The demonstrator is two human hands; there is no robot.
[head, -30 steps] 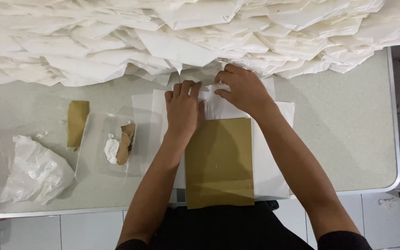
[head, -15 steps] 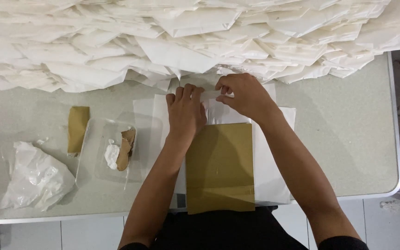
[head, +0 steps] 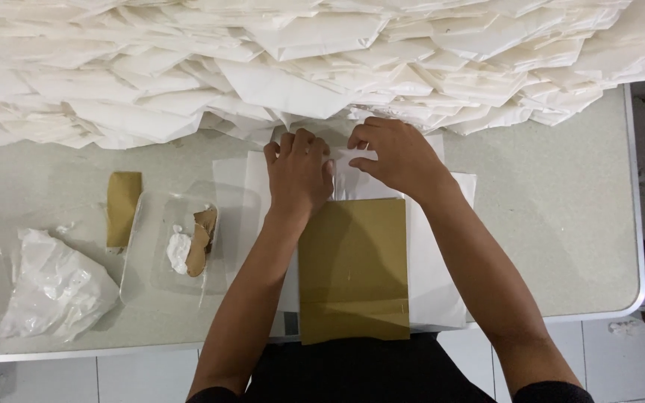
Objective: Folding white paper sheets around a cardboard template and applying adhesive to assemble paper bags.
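Observation:
My left hand (head: 298, 176) presses flat on a white paper sheet (head: 433, 261) lying on the table, fingers together on its upper fold. My right hand (head: 397, 157) pinches the folded top edge of that paper just to the right. A brown cardboard rectangle (head: 353, 270) lies on the paper below both hands, reaching the table's front edge. A large heap of folded white paper pieces (head: 300, 67) fills the back of the table right behind my fingers.
A clear plastic tray (head: 151, 257) with white paste and a brown scrap stands to the left. A brown cardboard strip (head: 123, 207) lies beside it. A crumpled plastic bag (head: 50, 287) sits at the far left. The grey table (head: 561, 224) ends at the right.
Both hands have shifted slightly along the paper's top fold; the right hand's fingers now pinch the edge more tightly. The cardboard rectangle has stayed in place.

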